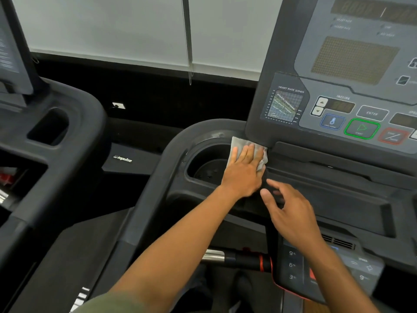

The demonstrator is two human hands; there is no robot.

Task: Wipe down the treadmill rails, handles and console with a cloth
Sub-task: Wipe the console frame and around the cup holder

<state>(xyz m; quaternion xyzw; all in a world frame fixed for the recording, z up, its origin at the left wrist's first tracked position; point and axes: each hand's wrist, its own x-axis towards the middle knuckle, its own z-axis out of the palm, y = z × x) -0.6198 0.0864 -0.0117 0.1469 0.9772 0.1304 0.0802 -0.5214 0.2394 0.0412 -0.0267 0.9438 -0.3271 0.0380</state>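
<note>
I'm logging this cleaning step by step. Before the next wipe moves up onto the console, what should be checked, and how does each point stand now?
1. The cloth lies flat under the left hand: ok.
2. The right hand is free and holds nothing: ok.
3. The displays on the console are dark: ok.
4. The green start button is clear of both hands: ok.
5. The cloth is clean and damp enough: cannot tell.

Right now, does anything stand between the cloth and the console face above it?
Nothing visible does. The left hand presses the cloth at the lower left corner of the console, beside the cup holder; the right hand hovers below.
</note>
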